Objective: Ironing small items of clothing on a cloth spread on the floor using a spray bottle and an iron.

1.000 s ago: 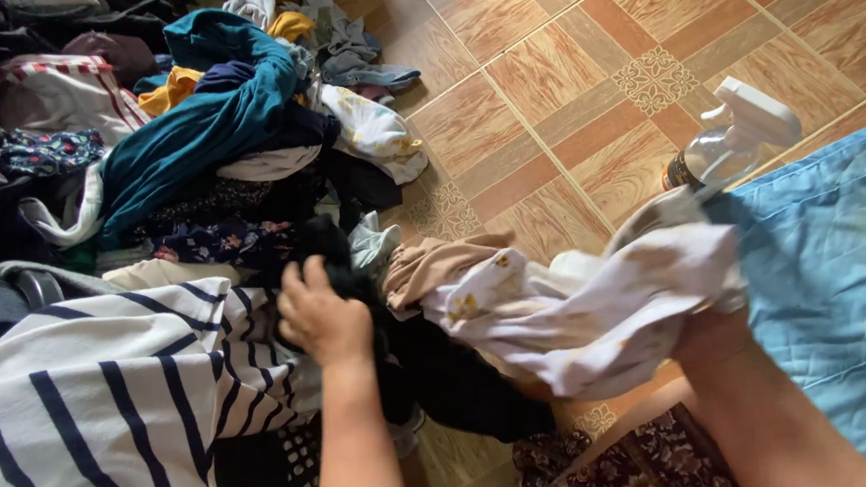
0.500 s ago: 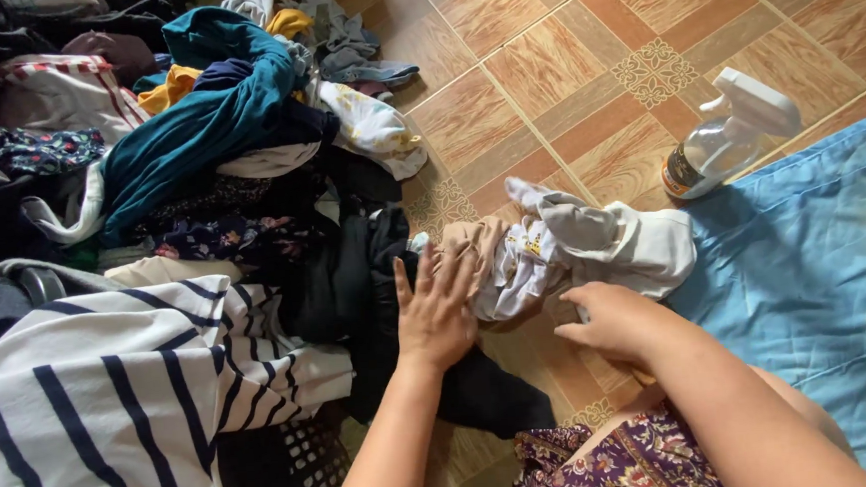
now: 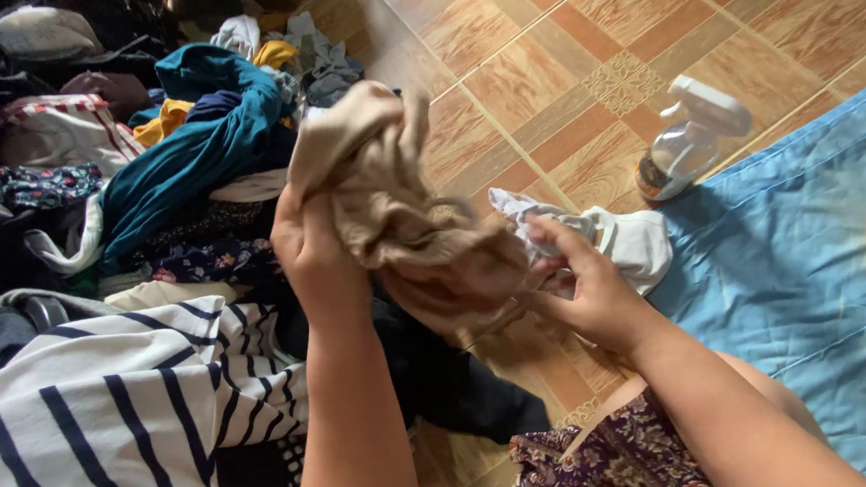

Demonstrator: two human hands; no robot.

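Observation:
My left hand point(image 3: 315, 249) grips a crumpled beige cloth point(image 3: 398, 197) and holds it up above the pile of clothes. My right hand point(image 3: 581, 287) pinches the lower end of the same beige cloth from the right. Behind my right hand a bunched white garment point(image 3: 625, 238) lies on the tiled floor at the edge of a blue sheet point(image 3: 815, 270). A black garment point(image 3: 452, 383) lies below the raised cloth.
A white top with dark stripes point(image 3: 103, 414) covers the lower left. A heap of mixed clothes with a teal garment point(image 3: 187, 158) fills the upper left. A white spray bottle point(image 3: 687, 138) lies on the brown tiles point(image 3: 542, 56). Patterned fabric point(image 3: 606, 459) covers my lap.
The white garment was put down on the floor by the blue sheet. Both hands then took up the beige cloth and raised it off the pile.

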